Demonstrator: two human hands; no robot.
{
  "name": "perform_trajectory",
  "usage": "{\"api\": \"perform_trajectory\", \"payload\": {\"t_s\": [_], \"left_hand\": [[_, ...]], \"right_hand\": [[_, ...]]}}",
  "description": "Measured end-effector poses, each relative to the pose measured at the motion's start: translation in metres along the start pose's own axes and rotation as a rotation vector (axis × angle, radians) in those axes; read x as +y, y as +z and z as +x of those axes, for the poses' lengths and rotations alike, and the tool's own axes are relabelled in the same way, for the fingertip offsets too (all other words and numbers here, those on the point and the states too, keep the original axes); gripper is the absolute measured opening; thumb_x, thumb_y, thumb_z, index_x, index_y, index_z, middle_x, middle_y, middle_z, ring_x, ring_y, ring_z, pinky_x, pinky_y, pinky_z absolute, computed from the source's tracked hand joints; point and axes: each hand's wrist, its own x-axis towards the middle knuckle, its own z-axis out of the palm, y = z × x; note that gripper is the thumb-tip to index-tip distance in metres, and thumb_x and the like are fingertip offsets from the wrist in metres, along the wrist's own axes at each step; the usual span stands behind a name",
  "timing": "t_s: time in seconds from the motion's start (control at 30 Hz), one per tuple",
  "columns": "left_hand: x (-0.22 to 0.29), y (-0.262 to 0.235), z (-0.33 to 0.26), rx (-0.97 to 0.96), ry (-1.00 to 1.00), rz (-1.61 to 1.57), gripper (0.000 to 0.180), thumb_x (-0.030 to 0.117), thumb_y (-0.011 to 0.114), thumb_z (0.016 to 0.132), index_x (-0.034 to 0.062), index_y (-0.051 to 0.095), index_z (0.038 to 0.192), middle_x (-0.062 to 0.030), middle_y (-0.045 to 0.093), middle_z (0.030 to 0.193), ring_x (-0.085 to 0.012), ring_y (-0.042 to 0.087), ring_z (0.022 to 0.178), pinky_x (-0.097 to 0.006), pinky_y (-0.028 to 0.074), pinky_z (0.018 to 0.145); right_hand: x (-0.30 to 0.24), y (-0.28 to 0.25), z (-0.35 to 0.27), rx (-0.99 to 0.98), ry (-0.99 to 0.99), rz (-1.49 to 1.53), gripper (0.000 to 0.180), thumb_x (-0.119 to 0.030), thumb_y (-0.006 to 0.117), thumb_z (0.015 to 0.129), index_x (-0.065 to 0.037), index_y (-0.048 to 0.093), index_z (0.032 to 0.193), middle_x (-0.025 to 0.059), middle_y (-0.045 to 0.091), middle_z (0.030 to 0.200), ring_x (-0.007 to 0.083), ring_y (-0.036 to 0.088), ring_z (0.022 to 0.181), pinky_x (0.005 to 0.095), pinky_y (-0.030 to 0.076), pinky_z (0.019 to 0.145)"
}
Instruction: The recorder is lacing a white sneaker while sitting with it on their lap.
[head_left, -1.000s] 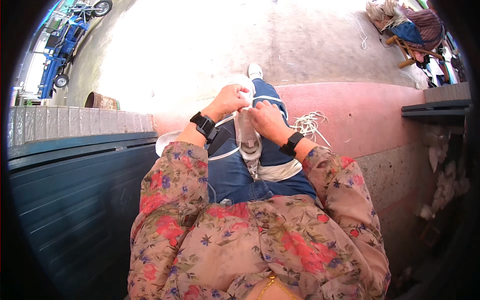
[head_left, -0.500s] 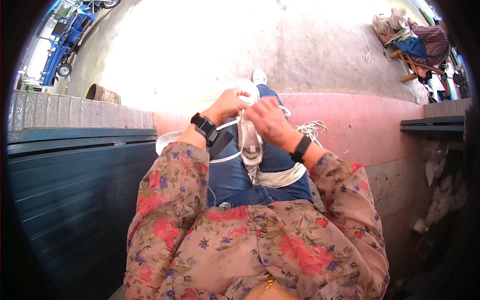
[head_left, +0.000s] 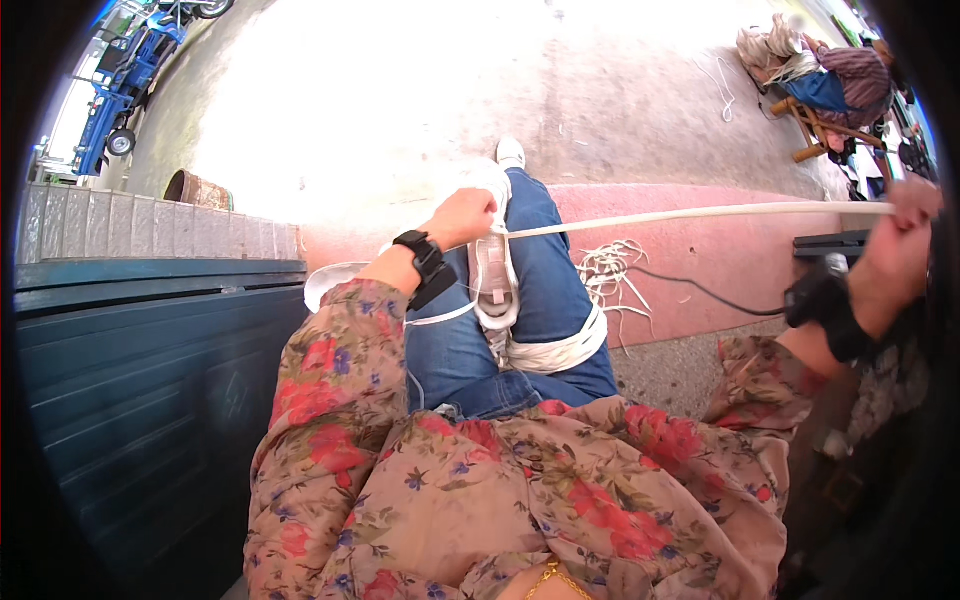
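A white and pale pink sneaker (head_left: pixel 493 272) lies between my thighs, toe and heel in line with my legs. My left hand (head_left: pixel 465 215) is closed at the sneaker's far part, its fingertips partly hidden. From there a flat white shoelace (head_left: pixel 700 214) runs taut to the far right. My right hand (head_left: pixel 905 225) grips its other end, arm stretched out, near the view's dark rim. Another loose lace stretch crosses my left thigh. A bundle of white laces (head_left: pixel 560 347) lies over my right thigh.
A tangle of white laces (head_left: pixel 610 272) is beside my right leg. A dark cable (head_left: pixel 705 290) leads to my right wristband. Blue slatted panels (head_left: pixel 150 340) stand at left, with a brown bucket (head_left: pixel 200 190) beyond. Far right, a person sits near a wooden stool (head_left: pixel 815 130).
My right hand has swung from beside the left hand far out to the right, drawing the shoelace straight. My left hand has stayed at the sneaker.
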Motion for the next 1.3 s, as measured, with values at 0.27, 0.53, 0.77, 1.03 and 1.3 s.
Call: {"api": "perform_trajectory", "payload": {"t_s": [0.27,0.53,0.77,1.03,1.3], "left_hand": [[-0.007,0.002,-0.03,0.034,0.006,0.178,0.013,0.014,0.059,0.069,0.0032,0.056,0.076,-0.0178,0.058,0.074,-0.0318,0.057,0.076,-0.039,0.045,0.066],[-0.001,-0.005,-0.057,0.121,0.071,0.496,0.009,0.01,0.05,0.07,0.0041,0.053,0.077,-0.0169,0.058,0.064,-0.0334,0.058,0.063,-0.044,0.046,0.055],[-0.009,0.029,-0.076,0.318,-0.25,0.143,0.015,0.016,0.048,0.078,0.0024,0.054,0.075,-0.0209,0.058,0.07,-0.0378,0.057,0.066,-0.046,0.045,0.058],[0.015,0.036,-0.078,0.273,-0.307,0.04,0.026,0.026,0.052,0.076,0.0102,0.055,0.097,-0.0172,0.06,0.082,-0.0375,0.056,0.075,-0.046,0.043,0.064],[0.003,0.035,-0.076,0.373,-0.276,-0.112,0.02,0.022,0.052,0.074,0.0039,0.059,0.074,-0.0208,0.058,0.07,-0.0386,0.056,0.072,-0.046,0.044,0.063]], "right_hand": [[0.11,0.145,-0.122,0.054,0.71,-0.031,0.011,-0.02,0.051,0.087,-0.01,0.052,0.086,-0.0081,0.039,0.058,0.0002,0.031,0.045,0.0153,0.025,0.038],[0.154,0.237,-0.24,-0.65,0.908,-0.175,0.017,-0.017,0.058,0.077,-0.001,0.061,0.077,0.0028,0.057,0.063,0.0077,0.05,0.061,0.0248,0.041,0.056],[0.18,0.279,-0.277,-0.804,0.814,-0.213,0.023,-0.017,0.051,0.079,0.002,0.06,0.087,0.0152,0.06,0.069,0.0171,0.058,0.063,0.0314,0.043,0.058],[0.172,0.293,-0.265,-1.002,0.493,-0.616,0.018,-0.016,0.05,0.072,-0.005,0.057,0.084,0.0183,0.06,0.073,0.0338,0.06,0.07,0.0428,0.047,0.06],[0.179,0.307,-0.277,-0.994,0.198,-0.575,0.009,-0.01,0.049,0.074,-0.003,0.054,0.078,0.0158,0.059,0.068,0.0309,0.06,0.066,0.0385,0.048,0.056]]}}
